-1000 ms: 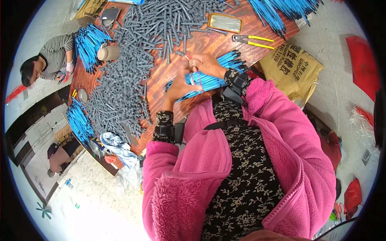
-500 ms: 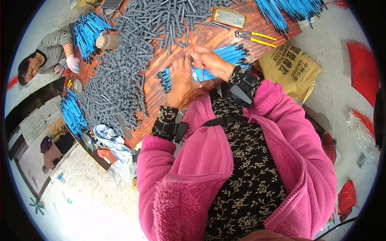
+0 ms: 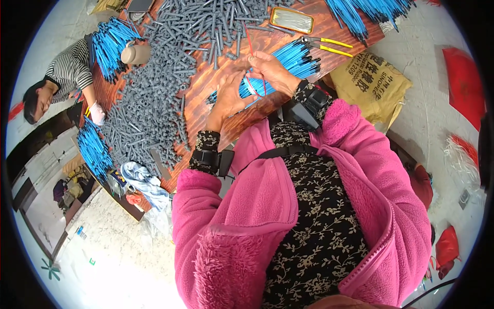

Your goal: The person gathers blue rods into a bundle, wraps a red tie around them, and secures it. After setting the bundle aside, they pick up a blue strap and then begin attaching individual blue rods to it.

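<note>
A bundle of thin blue rods with black ends (image 3: 296,61) lies slantwise over the wooden table edge before me. My left hand (image 3: 229,97) grips its left part, thumb stretched along the near side. A thin red tie (image 3: 249,40) loops around the bundle's middle, its loose end sticking up. Between thumb and fingertips my right hand (image 3: 271,73) pinches this tie, just above the rods. Both wrists carry black strapped devices. The underside of the bundle is hidden.
Grey plastic plugs (image 3: 149,103) are heaped across the table (image 3: 206,77). Yellow-handled pincers (image 3: 329,45) lie by the bundle's right end, near a tin of pins (image 3: 292,20). More blue rods (image 3: 94,147) lie at the left edge, where a co-worker's gloved hand (image 3: 96,113) reaches.
My left hand has gone from lying flat on the bundle to curling around it. My right hand has shifted slightly up and right with the tie. The co-worker's hand has moved nearer me.
</note>
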{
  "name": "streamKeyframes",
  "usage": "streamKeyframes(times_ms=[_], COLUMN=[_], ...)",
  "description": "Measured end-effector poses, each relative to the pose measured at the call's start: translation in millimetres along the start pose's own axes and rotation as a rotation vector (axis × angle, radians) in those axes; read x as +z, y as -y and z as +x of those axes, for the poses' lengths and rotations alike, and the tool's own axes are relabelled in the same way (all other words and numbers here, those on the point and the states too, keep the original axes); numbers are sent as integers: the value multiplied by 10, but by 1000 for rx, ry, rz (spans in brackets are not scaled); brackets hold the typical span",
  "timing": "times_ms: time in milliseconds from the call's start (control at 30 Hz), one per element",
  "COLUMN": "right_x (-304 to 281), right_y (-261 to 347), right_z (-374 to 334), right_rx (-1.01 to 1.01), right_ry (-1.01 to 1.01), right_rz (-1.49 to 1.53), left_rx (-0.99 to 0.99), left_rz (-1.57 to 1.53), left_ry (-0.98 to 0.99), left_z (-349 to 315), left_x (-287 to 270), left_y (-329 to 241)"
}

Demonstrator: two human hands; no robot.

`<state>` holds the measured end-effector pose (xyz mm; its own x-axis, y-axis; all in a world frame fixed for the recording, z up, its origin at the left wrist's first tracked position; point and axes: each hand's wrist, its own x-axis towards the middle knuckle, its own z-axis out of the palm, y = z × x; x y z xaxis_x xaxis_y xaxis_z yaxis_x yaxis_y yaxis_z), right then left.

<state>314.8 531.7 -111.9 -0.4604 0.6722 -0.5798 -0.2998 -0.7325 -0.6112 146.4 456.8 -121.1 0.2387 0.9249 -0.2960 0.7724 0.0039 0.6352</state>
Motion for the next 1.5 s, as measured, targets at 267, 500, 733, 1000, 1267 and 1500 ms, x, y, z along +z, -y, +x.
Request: streamKeyframes(times_ms=[267,500,733,1000,1267,1500], right_x=[-56,-129,-152,-249,-275,-275], right_y=[-26,-9,81,24,-45,-51], right_z=[102,110,25,32,-16,-48], right_rx=[-38,-88,-51,-95,-121,-126], right_ry=[88,123,135,118,137,141], right_rz=[-126,-56,-87,-97,-47,19], left_rx=[-65,-68,67,-9,-120,-95], left_rz=[-36,-73,-222,-127,-227,-144], left_ry=[-11,-107,-171,-104,-277,-208], left_z=[106,198,103,184,176,213], left_x=[-19,29,-107,-112,134,81], left_y=[-69,-180,-100,-313,-243,-181])
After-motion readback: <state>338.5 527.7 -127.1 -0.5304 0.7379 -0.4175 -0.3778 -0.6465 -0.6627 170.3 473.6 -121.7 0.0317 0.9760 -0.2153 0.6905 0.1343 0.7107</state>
